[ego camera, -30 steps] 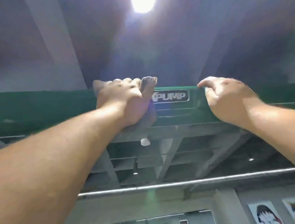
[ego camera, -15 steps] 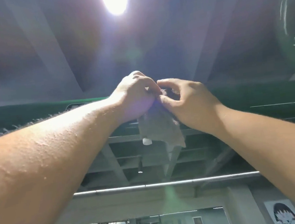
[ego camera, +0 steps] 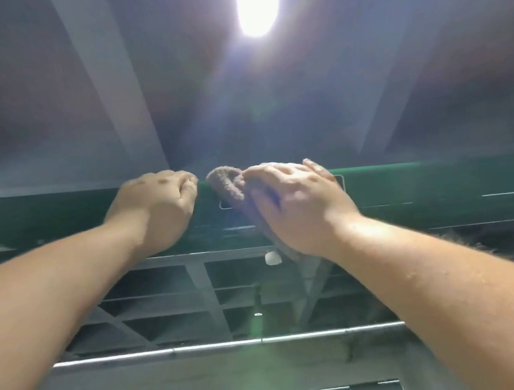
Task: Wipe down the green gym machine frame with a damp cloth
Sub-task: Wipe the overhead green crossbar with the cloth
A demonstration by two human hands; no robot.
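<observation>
Against the green frame (ego camera: 441, 178), right hand (ego camera: 302, 202) fingers (ego camera: 265, 171) pinch the cloth (ego camera: 225, 182); left hand (ego camera: 160, 206) curls beside it, grip unclear.

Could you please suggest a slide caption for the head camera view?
Right hand holds a brown cloth against the overhead green frame beam; left hand curled beside it.

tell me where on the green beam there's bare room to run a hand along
Free: the green beam right of the right hand, out to the picture's edge, and the stretch left of the left hand. Crowded: the middle, where the curled left hand sits close beside the cloth in the right hand's grip.
</observation>
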